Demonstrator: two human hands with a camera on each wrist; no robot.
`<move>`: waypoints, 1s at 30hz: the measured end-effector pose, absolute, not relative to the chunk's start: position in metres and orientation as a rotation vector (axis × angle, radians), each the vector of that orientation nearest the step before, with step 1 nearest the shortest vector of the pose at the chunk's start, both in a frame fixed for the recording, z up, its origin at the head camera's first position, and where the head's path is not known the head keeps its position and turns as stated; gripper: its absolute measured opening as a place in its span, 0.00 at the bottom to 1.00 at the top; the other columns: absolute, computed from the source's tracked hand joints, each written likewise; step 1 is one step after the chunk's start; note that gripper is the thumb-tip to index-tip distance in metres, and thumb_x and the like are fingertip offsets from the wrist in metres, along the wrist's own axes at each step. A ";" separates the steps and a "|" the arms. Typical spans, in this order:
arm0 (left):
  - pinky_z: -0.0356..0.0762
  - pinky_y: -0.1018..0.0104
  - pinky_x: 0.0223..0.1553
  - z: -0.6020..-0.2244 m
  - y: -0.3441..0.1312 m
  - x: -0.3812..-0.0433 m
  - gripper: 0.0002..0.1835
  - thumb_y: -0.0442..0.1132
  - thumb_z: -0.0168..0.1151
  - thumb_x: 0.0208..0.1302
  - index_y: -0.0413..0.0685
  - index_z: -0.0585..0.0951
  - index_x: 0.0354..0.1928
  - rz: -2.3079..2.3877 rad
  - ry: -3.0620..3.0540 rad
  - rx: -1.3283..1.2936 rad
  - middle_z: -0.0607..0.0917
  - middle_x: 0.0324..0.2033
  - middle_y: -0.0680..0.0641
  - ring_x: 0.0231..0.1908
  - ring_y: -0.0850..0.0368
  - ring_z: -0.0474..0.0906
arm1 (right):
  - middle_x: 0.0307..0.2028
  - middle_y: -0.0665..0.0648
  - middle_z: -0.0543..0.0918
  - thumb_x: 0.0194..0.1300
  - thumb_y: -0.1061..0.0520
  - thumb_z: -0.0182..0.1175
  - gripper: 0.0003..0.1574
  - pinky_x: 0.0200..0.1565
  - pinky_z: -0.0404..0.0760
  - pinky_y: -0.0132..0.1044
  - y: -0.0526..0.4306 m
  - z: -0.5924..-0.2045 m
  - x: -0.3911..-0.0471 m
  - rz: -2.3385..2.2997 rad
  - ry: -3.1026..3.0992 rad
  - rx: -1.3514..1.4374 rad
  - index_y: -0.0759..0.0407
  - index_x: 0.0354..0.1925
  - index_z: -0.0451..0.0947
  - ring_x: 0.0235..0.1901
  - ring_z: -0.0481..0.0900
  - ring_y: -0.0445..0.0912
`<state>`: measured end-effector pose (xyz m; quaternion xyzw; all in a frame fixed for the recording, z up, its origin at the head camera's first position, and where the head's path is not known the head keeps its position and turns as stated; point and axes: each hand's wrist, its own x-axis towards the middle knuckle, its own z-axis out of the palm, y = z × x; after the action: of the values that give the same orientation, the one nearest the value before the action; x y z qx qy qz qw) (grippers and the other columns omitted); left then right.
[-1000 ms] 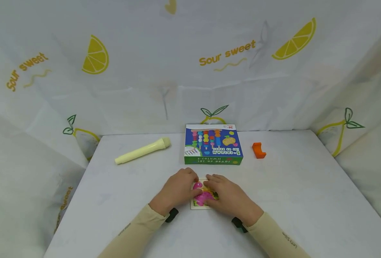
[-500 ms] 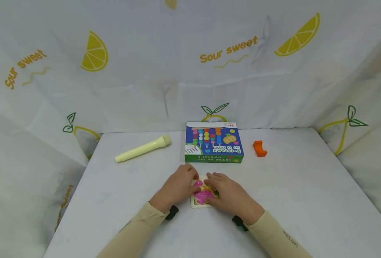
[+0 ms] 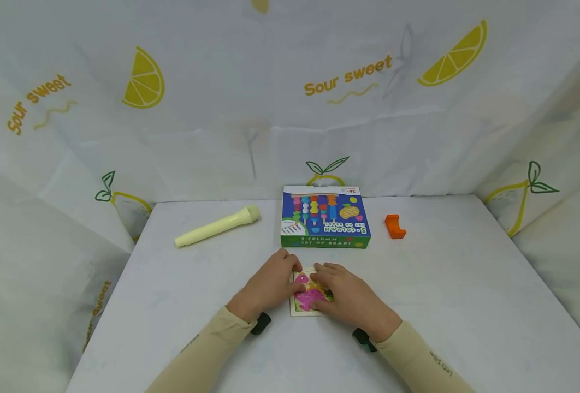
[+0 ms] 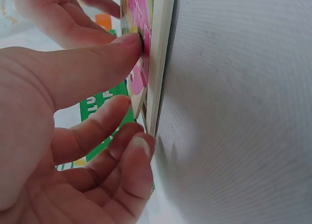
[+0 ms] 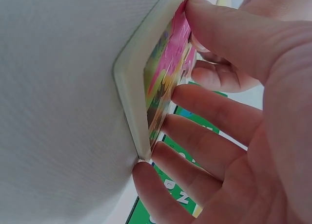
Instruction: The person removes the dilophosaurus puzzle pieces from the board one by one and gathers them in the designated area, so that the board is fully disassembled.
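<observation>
A small pale-framed jigsaw puzzle with a pink dinosaur picture lies flat on the table, between both hands. My left hand is at its left side, thumb on a pink puzzle piece and index fingertip by that piece's edge, which stands slightly proud of the frame. The other left fingers curl beside the puzzle's rim. From the right, my right hand rests over the picture. Its thumb touches the pink part, and its fairly straight fingers reach to the far right edge, covering that side.
A blue and green bead-set box stands just beyond the hands. To its left lies a pale yellow stick with a thicker end; to its right, an orange notched block. White printed curtains surround the white table.
The head view has shifted slightly, moving the whole scene a little upward in the picture. Both hands keep nearly the same place on the puzzle.
</observation>
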<state>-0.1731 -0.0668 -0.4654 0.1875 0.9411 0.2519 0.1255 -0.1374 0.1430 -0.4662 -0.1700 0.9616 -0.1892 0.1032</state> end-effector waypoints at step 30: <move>0.79 0.61 0.47 -0.473 -0.090 -0.191 0.04 0.48 0.69 0.75 0.61 0.90 0.44 1.178 2.504 0.427 0.87 0.36 0.57 0.40 0.58 0.80 | 0.77 0.52 0.76 0.65 0.38 0.77 0.40 0.74 0.74 0.59 0.143 -0.465 -0.138 -0.604 2.809 -0.474 0.50 0.69 0.82 0.80 0.68 0.56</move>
<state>-0.1915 -0.0897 -0.4731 0.1504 0.8813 0.4146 0.1699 -0.1385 0.1433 -0.4652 -0.1616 0.9583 -0.2060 0.1145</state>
